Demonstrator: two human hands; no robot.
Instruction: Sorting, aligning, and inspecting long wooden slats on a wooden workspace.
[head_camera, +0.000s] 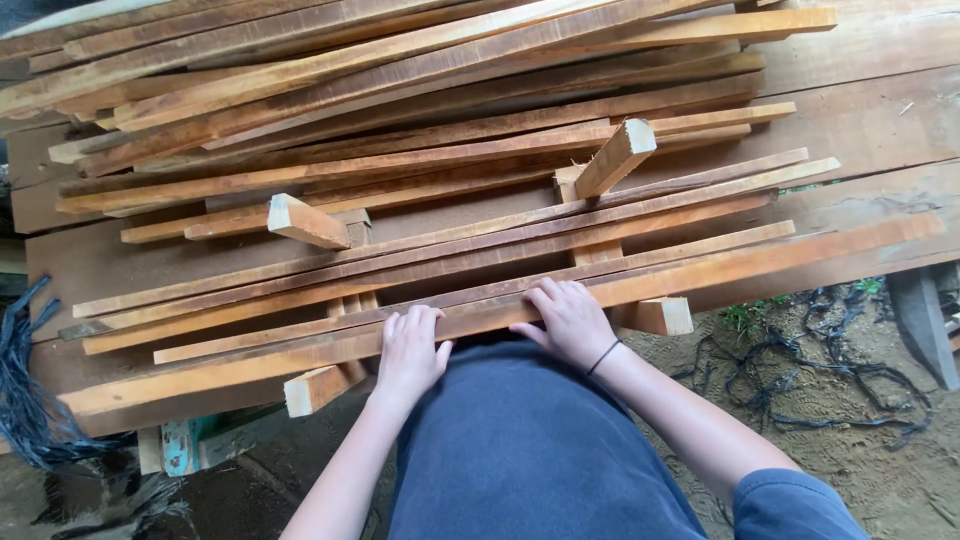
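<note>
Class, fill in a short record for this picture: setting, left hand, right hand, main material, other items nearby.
Setting: outdoor work surface of wide boards over dirt ground
Left hand: palm down, fingers resting on the nearest long wooden strip
Right hand: palm down on the same strip, thin dark band on the wrist
Main material: pile of long, thin reddish-brown wooden slats, lying roughly parallel
Other items: short wood blocks standing among the slats; black cord tangled on the ground
</note>
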